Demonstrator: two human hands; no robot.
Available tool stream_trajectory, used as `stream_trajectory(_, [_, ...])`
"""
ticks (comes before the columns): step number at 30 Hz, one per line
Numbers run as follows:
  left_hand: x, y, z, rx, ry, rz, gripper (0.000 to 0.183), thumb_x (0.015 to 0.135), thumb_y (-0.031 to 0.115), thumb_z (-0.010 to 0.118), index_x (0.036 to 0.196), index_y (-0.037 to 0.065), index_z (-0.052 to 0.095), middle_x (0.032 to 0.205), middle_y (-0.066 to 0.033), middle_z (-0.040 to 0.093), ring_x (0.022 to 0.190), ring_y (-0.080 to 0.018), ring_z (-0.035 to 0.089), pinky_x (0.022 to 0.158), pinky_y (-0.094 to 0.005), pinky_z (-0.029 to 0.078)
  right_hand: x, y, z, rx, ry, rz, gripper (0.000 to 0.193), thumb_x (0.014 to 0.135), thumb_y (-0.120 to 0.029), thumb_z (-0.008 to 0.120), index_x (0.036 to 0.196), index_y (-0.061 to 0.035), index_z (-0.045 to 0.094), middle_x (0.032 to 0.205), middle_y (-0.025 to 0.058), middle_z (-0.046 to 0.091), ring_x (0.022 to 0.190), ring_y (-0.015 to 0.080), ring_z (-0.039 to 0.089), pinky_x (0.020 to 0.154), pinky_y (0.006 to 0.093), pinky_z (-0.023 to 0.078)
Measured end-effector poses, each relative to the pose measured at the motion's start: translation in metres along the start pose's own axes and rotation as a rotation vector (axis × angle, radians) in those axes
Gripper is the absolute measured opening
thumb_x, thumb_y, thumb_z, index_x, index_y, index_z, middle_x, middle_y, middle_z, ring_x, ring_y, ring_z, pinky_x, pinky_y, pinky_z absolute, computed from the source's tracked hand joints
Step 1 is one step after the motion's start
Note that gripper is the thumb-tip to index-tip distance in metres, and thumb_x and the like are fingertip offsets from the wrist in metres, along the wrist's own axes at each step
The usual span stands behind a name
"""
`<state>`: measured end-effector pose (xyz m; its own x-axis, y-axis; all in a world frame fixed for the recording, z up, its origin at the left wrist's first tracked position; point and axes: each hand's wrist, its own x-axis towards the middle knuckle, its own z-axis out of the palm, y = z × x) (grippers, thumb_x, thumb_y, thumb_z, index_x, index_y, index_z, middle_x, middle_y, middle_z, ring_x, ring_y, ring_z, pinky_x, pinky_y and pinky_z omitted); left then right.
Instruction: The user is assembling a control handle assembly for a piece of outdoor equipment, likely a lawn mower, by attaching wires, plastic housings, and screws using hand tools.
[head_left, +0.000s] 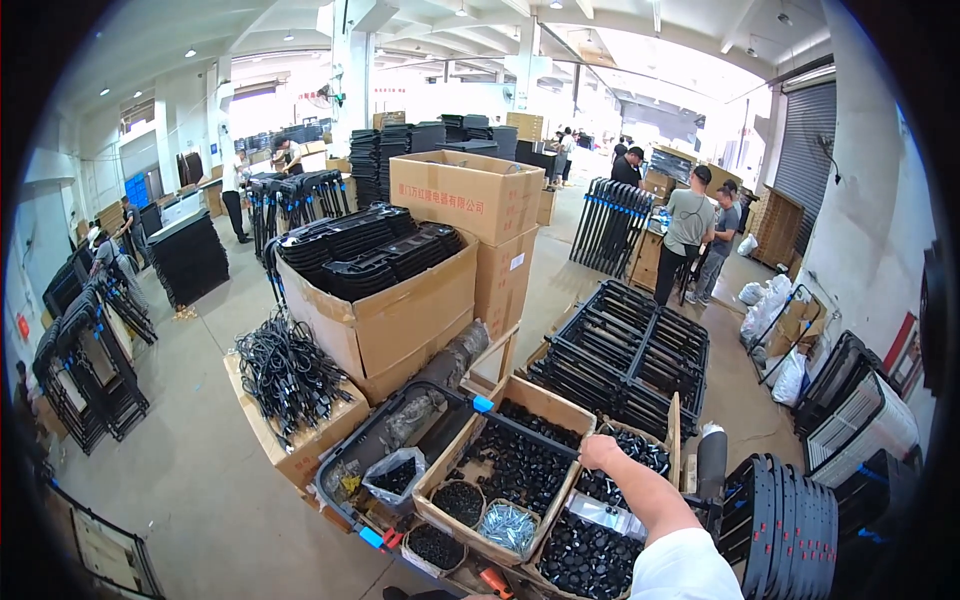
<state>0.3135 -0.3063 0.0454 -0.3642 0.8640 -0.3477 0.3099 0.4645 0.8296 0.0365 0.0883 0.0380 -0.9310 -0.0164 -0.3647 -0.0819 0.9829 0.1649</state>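
My right hand (pixel 600 452), reaching in from the lower right, is closed around the end of a bent black tube frame (pixel 535 430). The frame has blue wrapping (pixel 483 404) at one corner and lies across a wooden parts box (pixel 440 497). Beneath it are black plastic pieces (pixel 515 465), a basket of dark small parts (pixel 458 502) and a basket of silver screws (pixel 508 526). At the lower edge, beside an orange-and-black tool (pixel 495 580), a sliver of skin shows that may be my left hand; its fingers are hidden.
Beyond the parts boxes stand a carton of black plastic trays (pixel 400 320) and a box heaped with black cables (pixel 290 375). Stacked black frames (pixel 625 350) lie ahead to the right. More frames (pixel 780 520) stand at lower right. Several people work farther off.
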Motion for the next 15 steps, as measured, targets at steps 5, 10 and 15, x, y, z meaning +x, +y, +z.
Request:
stream_trajectory(5, [-0.003, -0.027, 0.009, -0.157, 0.221, 0.204, 0.051, 0.097, 0.012, 0.068, 0.145, 0.004, 0.055, 0.12, -0.0201, 0.072, 0.111, -0.0376, 0.069, 0.094, -0.0487, 0.054, -0.01, -0.009, 0.01, 0.088, 0.171, 0.085, 0.042, 0.094, -0.041, 0.068, 0.109, -0.0033, 0.078, 0.114, 0.0178, 0.078, 0.108, 0.0329, 0.075, 0.092, 0.0446, 0.061])
stream_trajectory(10, [-0.035, 0.017, -0.022, -0.723, 0.441, 0.017, 0.048, 0.095, 0.007, 0.066, 0.142, 0.004, 0.055, 0.13, -0.0204, 0.065, 0.12, -0.0363, 0.064, 0.098, -0.046, 0.053, -0.032, -0.03, 0.024, 0.077, 0.215, 0.296, 0.036, 0.096, -0.03, 0.064, 0.114, 0.0005, 0.069, 0.111, 0.0196, 0.077, 0.102, 0.0345, 0.077, 0.083, 0.0456, 0.062])
stream_trajectory(15, [-0.072, -0.064, -0.031, -0.167, 1.024, -0.178, 0.03, 0.1, 0.013, 0.063, 0.127, 0.004, 0.069, 0.119, -0.0193, 0.072, 0.113, -0.0365, 0.069, 0.097, -0.0415, 0.054, -0.178, -0.158, 0.01, 0.32, -0.076, -0.375, 0.029, 0.098, -0.03, 0.053, 0.117, -0.0115, 0.066, 0.101, 0.0184, 0.074, 0.098, 0.0398, 0.074, 0.08, 0.0556, 0.059])
